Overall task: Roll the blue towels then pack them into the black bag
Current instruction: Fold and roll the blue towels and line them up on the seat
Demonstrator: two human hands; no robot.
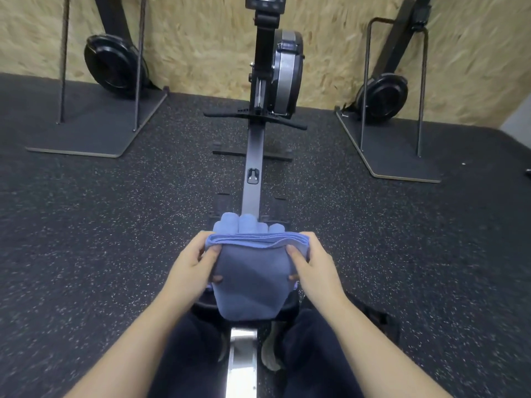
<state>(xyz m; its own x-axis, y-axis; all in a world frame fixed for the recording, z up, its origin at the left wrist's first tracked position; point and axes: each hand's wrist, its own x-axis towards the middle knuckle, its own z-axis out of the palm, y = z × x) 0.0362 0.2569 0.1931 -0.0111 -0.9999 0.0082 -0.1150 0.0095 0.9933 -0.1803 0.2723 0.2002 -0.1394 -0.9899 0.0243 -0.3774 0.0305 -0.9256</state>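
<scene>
A folded blue towel (251, 280) hangs in front of me over the rowing machine's rail. My left hand (192, 262) grips its upper left corner, thumb on the near face and fingers behind. My right hand (311, 262) grips the upper right corner the same way. Just beyond the towel's top edge lie three rolled blue towels (248, 224) side by side, partly hidden by the held one. A dark object lies under the hanging towel; I cannot tell whether it is the black bag.
The rowing machine (254, 156) runs straight ahead, its flywheel (286, 73) at the wooden wall. Two other machines on flat bases (94, 130) (399, 156) stand left and right. Speckled black rubber floor (115, 225) surrounds everything. My legs straddle the steel rail (241, 363).
</scene>
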